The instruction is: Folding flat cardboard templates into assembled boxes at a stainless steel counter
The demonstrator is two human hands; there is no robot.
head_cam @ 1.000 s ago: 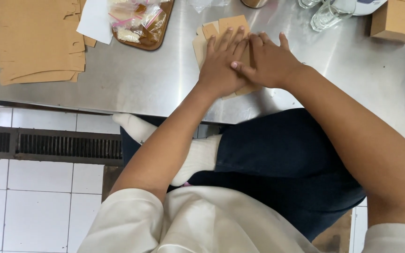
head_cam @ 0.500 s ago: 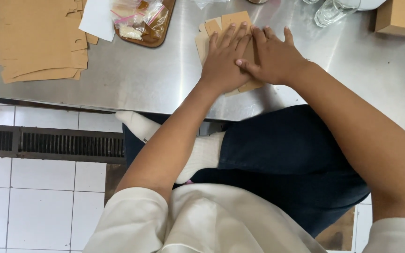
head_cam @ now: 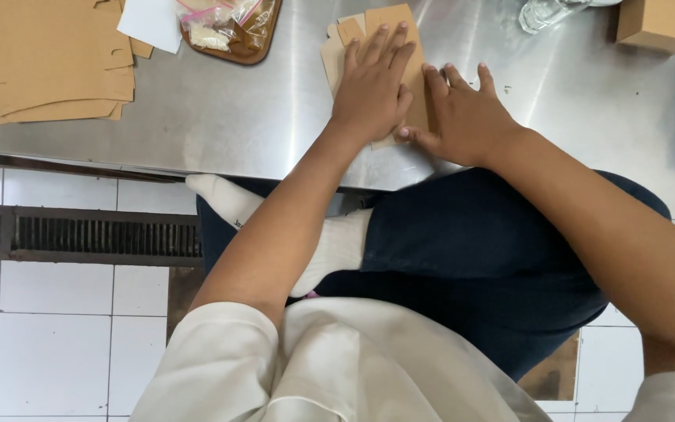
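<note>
Left hand: the left hand (head_cam: 374, 90) lies flat, fingers spread, on the flat cardboard piece (head_cam: 388, 23).
Right hand: the right hand (head_cam: 466, 117) lies palm down just beside the left one, its thumb touching the cardboard's near edge.
Cardboard piece: brown, lying flat on the steel table (head_cam: 259, 117), mostly covered by the hands.
Far left: a stack of brown cardboard sheets (head_cam: 44, 59), with a white paper (head_cam: 150, 23) beside it.
Tray: a brown tray (head_cam: 255, 43) holds small clear bags (head_cam: 216, 19).
Far right: a brown box (head_cam: 666, 19) and a clear glass thing (head_cam: 544, 12).
Below: dark trousers (head_cam: 470, 250), white socks (head_cam: 337, 242), white floor tiles (head_cam: 56, 344).
</note>
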